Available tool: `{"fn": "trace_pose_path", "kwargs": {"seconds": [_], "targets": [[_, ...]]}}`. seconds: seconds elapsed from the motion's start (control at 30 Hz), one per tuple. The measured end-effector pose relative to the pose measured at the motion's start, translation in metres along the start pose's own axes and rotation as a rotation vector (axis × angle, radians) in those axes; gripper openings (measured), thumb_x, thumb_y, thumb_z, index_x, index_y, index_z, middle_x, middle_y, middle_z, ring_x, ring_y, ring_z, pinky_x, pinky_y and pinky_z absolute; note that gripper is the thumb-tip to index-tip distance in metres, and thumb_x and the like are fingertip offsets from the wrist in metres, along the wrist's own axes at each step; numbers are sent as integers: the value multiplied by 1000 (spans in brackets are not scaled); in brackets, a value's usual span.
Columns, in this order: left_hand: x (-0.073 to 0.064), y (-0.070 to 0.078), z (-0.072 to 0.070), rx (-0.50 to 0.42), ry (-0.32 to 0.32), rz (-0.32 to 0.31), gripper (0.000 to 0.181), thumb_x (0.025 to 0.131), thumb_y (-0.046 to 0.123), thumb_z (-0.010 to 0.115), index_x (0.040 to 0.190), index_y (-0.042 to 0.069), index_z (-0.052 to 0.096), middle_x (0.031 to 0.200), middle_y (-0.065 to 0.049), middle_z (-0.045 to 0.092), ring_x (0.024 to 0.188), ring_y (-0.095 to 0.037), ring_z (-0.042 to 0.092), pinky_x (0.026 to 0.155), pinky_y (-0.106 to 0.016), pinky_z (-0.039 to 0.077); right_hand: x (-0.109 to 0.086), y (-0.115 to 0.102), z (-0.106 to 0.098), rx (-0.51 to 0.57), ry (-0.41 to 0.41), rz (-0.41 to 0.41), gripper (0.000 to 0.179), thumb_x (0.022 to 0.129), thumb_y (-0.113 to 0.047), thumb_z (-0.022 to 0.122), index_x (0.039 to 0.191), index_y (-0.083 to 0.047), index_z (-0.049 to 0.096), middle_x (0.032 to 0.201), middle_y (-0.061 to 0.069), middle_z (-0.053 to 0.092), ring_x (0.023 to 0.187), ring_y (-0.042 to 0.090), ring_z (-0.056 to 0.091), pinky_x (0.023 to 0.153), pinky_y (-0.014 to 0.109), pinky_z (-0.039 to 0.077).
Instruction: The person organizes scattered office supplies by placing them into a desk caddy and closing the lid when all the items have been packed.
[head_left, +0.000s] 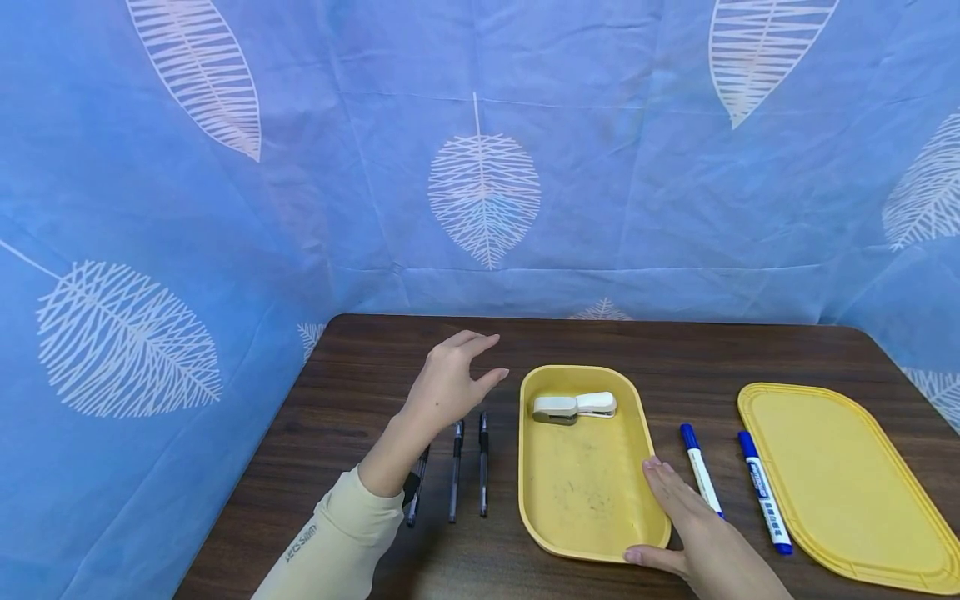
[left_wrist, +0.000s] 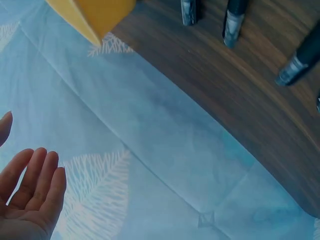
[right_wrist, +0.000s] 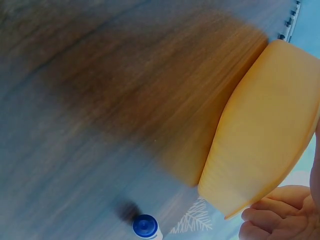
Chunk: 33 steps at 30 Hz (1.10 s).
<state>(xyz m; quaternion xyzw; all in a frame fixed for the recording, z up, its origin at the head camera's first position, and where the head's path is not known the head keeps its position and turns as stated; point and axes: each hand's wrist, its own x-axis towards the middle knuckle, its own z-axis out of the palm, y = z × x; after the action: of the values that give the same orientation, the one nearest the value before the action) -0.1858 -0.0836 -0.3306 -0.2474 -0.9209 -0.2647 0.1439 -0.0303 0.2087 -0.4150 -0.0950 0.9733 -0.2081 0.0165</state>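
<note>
My left hand hovers over the table left of the yellow box, thumb and fingers apart, holding nothing. Several black-capped clear pens lie below it, some partly covered by the forearm. My right hand holds the near right corner of the yellow box, fingertips on the right rim and thumb on the near rim. Also in the right wrist view, the fingers meet the rim. Inside the box, at its far end, sit a white and grey stapler and a white stapler, end to end.
Right of the box lie two whiteboard markers with blue caps, the nearer marker and the farther marker. A flat yellow lid rests at the table's right side. A blue leaf-print cloth hangs behind the dark wooden table.
</note>
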Motion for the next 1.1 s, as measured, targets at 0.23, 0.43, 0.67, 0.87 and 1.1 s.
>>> {"fn": "trace_pose_path", "kwargs": {"seconds": [0.23,0.43,0.67,0.87,1.1], "targets": [[-8,-9,-19,14,69,-27,46,83,24,77,125,9,66,114,-8,68,103,-23,68,85,-34,58,-1,-1,0,1,-18,4,104,72,-61,71,149,-2,34,152,21,37,136,42,41,96,55,47],[-19,-23,-37,21,117,-57,47,84,24,77,126,8,65,115,-11,68,106,-27,67,86,-40,57,-2,-2,-1,-3,-10,4,104,72,-61,71,149,-1,35,152,21,38,135,42,41,96,54,47],[-37,-42,-49,40,151,-96,50,82,24,78,127,8,64,117,-13,67,108,-29,66,87,-43,56,-3,-4,-1,-5,10,-14,103,72,-59,72,148,-1,35,150,21,40,135,42,42,96,54,46],[-52,-56,-52,46,183,-141,53,80,24,80,127,7,64,115,-14,68,106,-32,66,86,-46,56,-3,-5,-2,-6,12,-16,102,72,-58,72,148,-1,36,150,22,40,135,42,43,96,54,46],[-67,-71,-52,58,193,-201,53,80,23,80,127,4,64,115,-18,68,104,-35,66,82,-48,57,-3,-4,-1,-5,10,-18,102,73,-59,71,148,-1,36,151,22,40,135,42,42,96,55,46]]}}
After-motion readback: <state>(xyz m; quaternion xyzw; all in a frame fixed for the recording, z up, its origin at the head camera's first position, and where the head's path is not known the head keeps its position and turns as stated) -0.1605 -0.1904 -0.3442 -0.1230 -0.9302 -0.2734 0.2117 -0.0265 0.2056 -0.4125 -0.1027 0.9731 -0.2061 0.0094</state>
